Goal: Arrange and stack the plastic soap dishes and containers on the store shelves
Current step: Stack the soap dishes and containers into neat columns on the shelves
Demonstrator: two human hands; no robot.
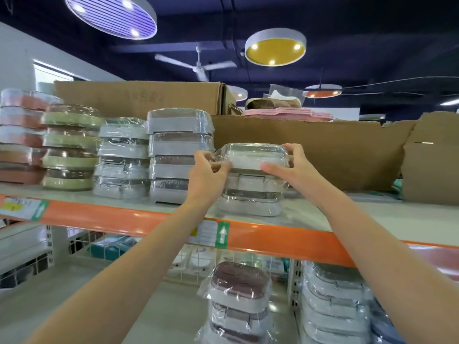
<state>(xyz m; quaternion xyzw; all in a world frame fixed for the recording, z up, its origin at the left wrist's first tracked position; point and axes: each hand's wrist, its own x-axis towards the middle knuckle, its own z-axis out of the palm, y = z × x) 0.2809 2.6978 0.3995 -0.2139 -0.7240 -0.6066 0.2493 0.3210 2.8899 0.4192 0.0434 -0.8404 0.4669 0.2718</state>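
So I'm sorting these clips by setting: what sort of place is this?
Most likely a retail store's homeware aisle. Shrink-wrapped soap dishes stand in stacks on an orange-edged shelf carrying price labels, with cardboard stock cartons behind. Both hands, left and right, hold one wrapped dish.

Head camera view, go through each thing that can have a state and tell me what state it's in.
Top soap dish: wrapped, held on a short stack.
Left hand: grips its left end.
Right hand: grips its right end.
Grey stack: four high, upright.
Green stack: upright.
Ceiling lights: on.
Cardboard box: closed.
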